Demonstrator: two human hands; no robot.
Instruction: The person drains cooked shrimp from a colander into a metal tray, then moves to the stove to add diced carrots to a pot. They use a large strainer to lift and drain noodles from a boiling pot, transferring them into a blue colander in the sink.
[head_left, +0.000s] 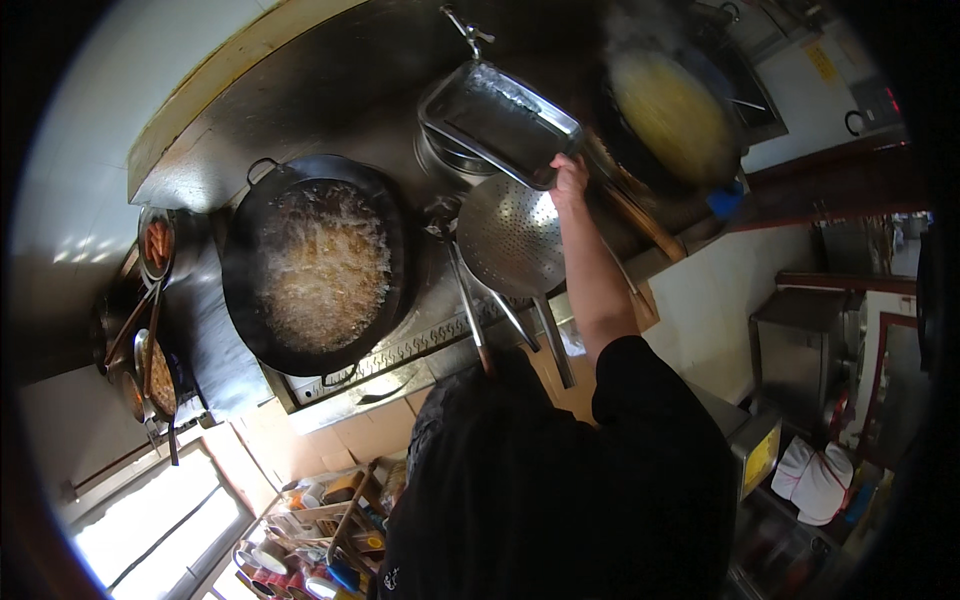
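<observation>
My right hand (571, 178) grips the near right corner of a rectangular stainless steel tray (499, 124). The tray's far end lies just under a metal tap (470, 36), and water glints inside it there. Partly hidden beneath the tray is a round metal pot (437, 157). A perforated metal strainer (510, 236) rests just in front of the tray, partly behind my forearm. My left hand is out of view.
On the left, a large black wok (244, 262) holds bubbling oil with frying food (322, 277). Steam rises from a second wok (652, 161) with yellow contents (671, 116). Long ladle handles (469, 300) overhang the stove's front edge. Bowls of food (156, 244) stand far left.
</observation>
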